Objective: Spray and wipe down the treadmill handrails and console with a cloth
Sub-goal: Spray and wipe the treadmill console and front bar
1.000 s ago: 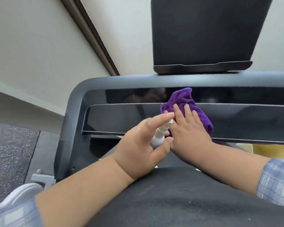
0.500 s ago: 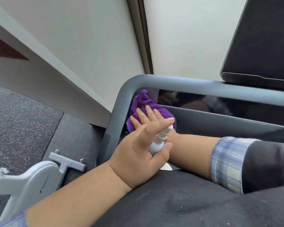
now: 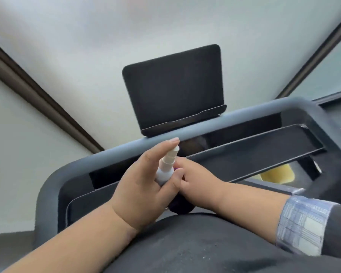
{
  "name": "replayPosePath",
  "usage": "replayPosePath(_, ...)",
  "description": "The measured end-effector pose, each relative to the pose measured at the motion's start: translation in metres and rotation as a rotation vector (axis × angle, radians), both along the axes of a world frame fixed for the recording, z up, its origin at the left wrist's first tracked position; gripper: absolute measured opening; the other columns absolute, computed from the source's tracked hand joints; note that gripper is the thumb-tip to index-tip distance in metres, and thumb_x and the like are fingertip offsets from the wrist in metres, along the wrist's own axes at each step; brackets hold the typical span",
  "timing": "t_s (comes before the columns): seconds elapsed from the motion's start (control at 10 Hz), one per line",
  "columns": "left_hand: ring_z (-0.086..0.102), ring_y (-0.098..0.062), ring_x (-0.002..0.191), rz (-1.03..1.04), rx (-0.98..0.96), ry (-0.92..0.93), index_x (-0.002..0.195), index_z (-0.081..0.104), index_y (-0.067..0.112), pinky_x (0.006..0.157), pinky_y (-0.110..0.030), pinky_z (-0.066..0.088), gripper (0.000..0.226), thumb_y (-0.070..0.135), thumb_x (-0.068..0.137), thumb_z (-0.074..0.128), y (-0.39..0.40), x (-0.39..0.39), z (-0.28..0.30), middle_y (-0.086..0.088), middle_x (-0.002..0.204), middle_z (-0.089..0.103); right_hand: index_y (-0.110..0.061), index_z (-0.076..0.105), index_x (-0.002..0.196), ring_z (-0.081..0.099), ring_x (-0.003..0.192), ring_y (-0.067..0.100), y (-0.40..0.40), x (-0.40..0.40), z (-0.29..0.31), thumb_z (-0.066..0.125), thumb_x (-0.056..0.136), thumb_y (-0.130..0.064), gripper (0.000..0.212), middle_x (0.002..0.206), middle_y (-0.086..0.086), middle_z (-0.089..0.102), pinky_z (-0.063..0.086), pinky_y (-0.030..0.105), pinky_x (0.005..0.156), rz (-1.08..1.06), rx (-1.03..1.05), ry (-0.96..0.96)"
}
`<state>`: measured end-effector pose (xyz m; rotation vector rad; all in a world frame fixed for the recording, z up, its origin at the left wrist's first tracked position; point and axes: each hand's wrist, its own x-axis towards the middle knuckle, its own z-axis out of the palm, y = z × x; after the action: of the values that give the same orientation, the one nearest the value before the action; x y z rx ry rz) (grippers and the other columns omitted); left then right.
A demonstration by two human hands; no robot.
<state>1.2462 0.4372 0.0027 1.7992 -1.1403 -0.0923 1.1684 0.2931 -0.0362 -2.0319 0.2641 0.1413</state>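
The purple cloth [image 3: 182,208] is bunched under our right hand [image 3: 195,180] on the glossy black treadmill console [image 3: 264,152], near its left corner, mostly hidden. Our left hand [image 3: 144,186] grips the small white spray bottle [image 3: 165,168], forefinger on the nozzle. We judge a careless press could spray the right hand instead of the panel, since the two hands touch.

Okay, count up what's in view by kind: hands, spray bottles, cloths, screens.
Hands: 2, left hand and right hand
Spray bottles: 1, bottle
Cloths: 1, cloth, mostly hidden
Screens: 1, screen
Total: 5
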Motion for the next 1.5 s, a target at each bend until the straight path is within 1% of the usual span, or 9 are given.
replayPosePath(0.1,0.067,-0.014,0.092,-0.185,-0.022,0.055,0.137,0.037,0.055,0.082,-0.045,0.055,0.061,0.029,0.088,0.063,-0.056,-0.013,-0.007,0.012,0.108,0.063,-0.032,0.060,0.130,0.058,0.108,-0.007,-0.042,-0.050,0.001,0.059,0.099,-0.023,0.033,0.123,-0.015,0.066,0.042,0.014,0.094,-0.362,0.084,-0.072)
replayPosePath(0.2,0.067,-0.018,0.089,-0.314,0.029,0.078,0.135,0.035,0.057,0.083,-0.041,0.054,0.059,0.033,0.088,0.062,-0.100,-0.035,-0.003,0.013,0.099,0.064,-0.042,0.065,0.117,0.065,0.106,0.004,-0.073,-0.100,-0.008,0.059,0.095,-0.032,0.025,0.110,-0.015,0.072,0.049,0.035,0.101,-0.685,0.186,-0.054)
replayPosePath(0.4,0.064,-0.010,0.078,-0.520,0.121,0.136,0.126,0.034,0.065,0.076,-0.016,0.046,0.056,0.039,0.087,0.065,-0.190,-0.093,0.002,0.017,0.093,0.064,-0.040,0.061,0.098,0.061,0.084,-0.016,-0.125,-0.198,0.002,0.058,0.100,-0.032,0.009,0.090,-0.021,0.070,0.040,0.006,0.076,-1.176,0.181,-0.091)
replayPosePath(0.5,0.061,-0.004,0.069,-0.607,0.189,0.122,0.121,0.032,0.071,0.069,-0.020,0.046,0.065,0.026,0.090,0.067,-0.226,-0.123,0.001,0.019,0.094,0.063,-0.043,0.059,0.098,0.057,0.088,-0.020,-0.149,-0.241,0.011,0.058,0.100,-0.031,0.012,0.094,-0.023,0.067,0.038,0.000,0.076,-1.340,-0.008,-0.148)
replayPosePath(0.6,0.059,-0.003,0.065,-0.667,0.247,0.113,0.120,0.031,0.073,0.064,-0.025,0.048,0.066,0.026,0.089,0.066,-0.250,-0.145,-0.003,0.019,0.095,0.064,-0.028,0.059,0.131,0.052,0.123,0.000,-0.175,-0.278,0.007,0.058,0.098,-0.035,0.034,0.132,-0.006,0.061,0.036,0.017,0.107,-1.407,-0.227,-0.172)
replayPosePath(0.7,0.061,-0.006,0.071,-0.685,0.299,0.073,0.117,0.029,0.076,0.066,-0.016,0.046,0.067,0.028,0.089,0.066,-0.268,-0.161,-0.006,0.022,0.096,0.064,-0.021,0.037,0.153,0.031,0.144,0.015,-0.214,-0.306,-0.005,0.058,0.098,-0.036,0.061,0.158,0.002,0.035,0.019,0.026,0.121,-1.353,-0.405,0.011)
replayPosePath(0.9,0.063,-0.005,0.073,-0.589,0.348,0.089,0.120,0.031,0.073,0.071,-0.024,0.048,0.062,0.034,0.086,0.064,-0.290,-0.158,-0.010,0.023,0.096,0.065,-0.022,0.014,0.160,0.026,0.146,0.031,-0.273,-0.300,-0.049,0.049,0.098,-0.055,0.078,0.165,0.011,0.018,0.022,0.044,0.119,-0.893,-0.724,0.597)
replayPosePath(1.2,0.061,-0.004,0.073,-0.493,0.413,0.146,0.122,0.029,0.073,0.070,-0.024,0.045,0.062,0.032,0.091,0.063,-0.324,-0.171,-0.029,0.023,0.094,0.063,-0.019,0.012,0.159,0.040,0.135,0.036,-0.350,-0.202,-0.042,0.048,0.099,-0.055,0.079,0.159,0.015,0.025,0.038,0.047,0.105,-0.672,-0.795,0.508)
replayPosePath(1.5,0.063,-0.012,0.086,-0.392,0.438,0.228,0.124,0.031,0.071,0.079,-0.026,0.047,0.066,0.026,0.090,0.066,-0.341,-0.165,-0.039,0.020,0.095,0.063,-0.025,0.001,0.159,0.051,0.118,0.031,-0.332,-0.255,-0.042,0.044,0.093,-0.068,0.090,0.152,0.012,0.031,0.045,0.044,0.093,-0.559,-0.897,0.621)
